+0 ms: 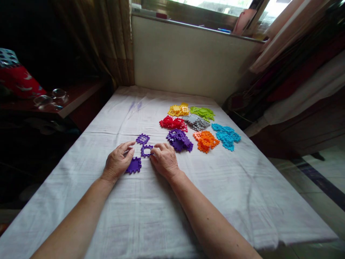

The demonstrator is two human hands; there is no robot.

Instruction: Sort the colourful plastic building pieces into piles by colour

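Note:
Three purple interlocking tiles with toothed edges lie between my hands. One is a solid purple tile [134,166], partly covered by my left hand [118,158]. That hand rests on the cloth, thumb and fingers apart, holding nothing. The purple tile with a round hole [146,151] is pinched at its right edge by my right hand [165,158]. Beyond them sits a purple window-pattern tile [142,139], near my left fingertips. Just past my right hand is a heap of purple tiles [180,140].
Sorted heaps lie farther off: red tiles [173,123], yellow tiles [179,109], green tiles [202,113], grey tiles [198,122], orange tiles [206,141] and blue tiles [226,136]. A white cloth [129,216] covers the table. Eyeglasses [51,98] rest on a side cabinet at left.

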